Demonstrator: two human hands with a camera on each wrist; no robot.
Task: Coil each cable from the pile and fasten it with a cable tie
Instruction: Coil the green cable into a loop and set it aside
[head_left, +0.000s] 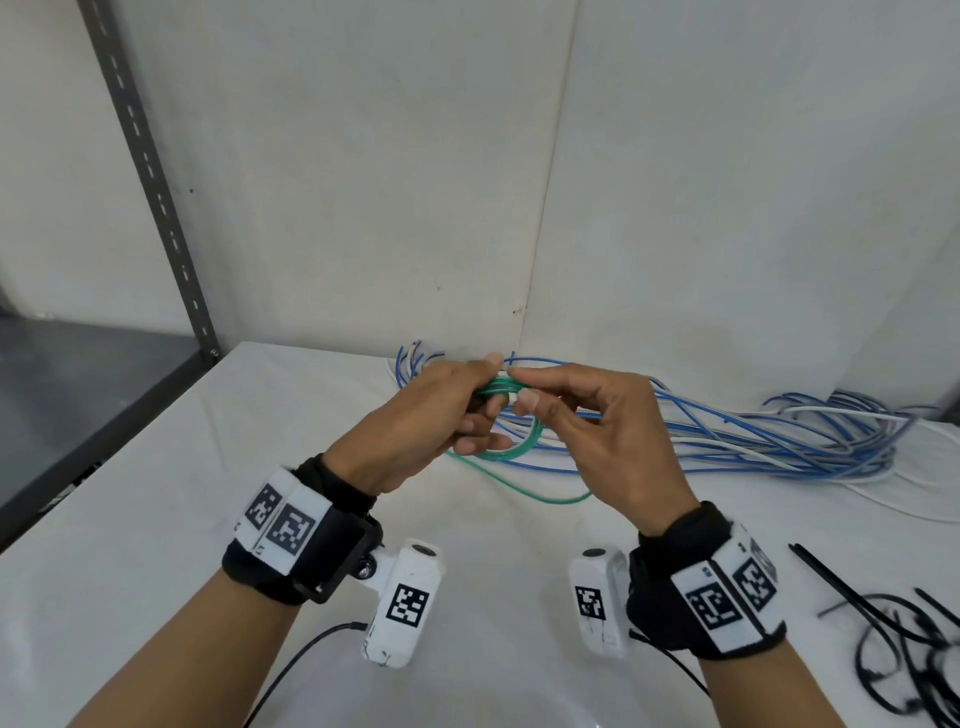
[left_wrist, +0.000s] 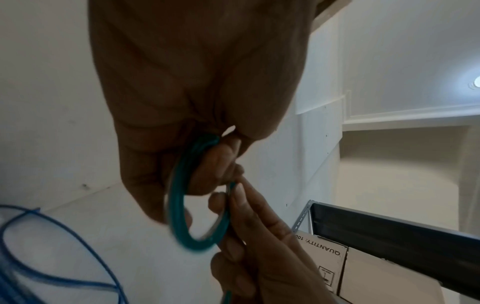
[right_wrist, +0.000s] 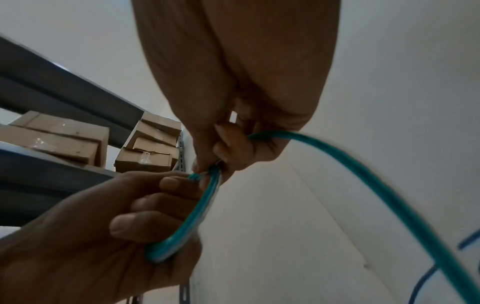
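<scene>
White walls (head_left: 363, 182) are seen meeting in a corner behind a white table (head_left: 156, 519); a grey slotted metal shelf upright (head_left: 150, 176) is set at the left, with brown cardboard boxes (right_wrist: 64, 139) stored on the shelving.

A thin green cable, wound into a small round coil (head_left: 511, 426), is held above the table between both hands. The left hand (head_left: 415, 431) is curled round the coil, the loops being gripped between thumb and fingers; in the left wrist view the coil (left_wrist: 182, 205) is seen hanging below the palm (left_wrist: 194, 82). The right hand (head_left: 608, 441) is closed on the coil's upper edge, the strands being pinched between thumb and forefinger. A loose tail of the same cable (head_left: 524, 488) is draped from the coil toward the right hand, and in the right wrist view it (right_wrist: 363, 185) is seen passing through that hand (right_wrist: 246, 82) and away.

A pile of long blue and white cables (head_left: 753, 436) is spread on the table behind the hands, along the wall. Black plastic cable ties (head_left: 898, 639), some straight and some looped, are laid at the table's right edge, well apart from the coil.
</scene>
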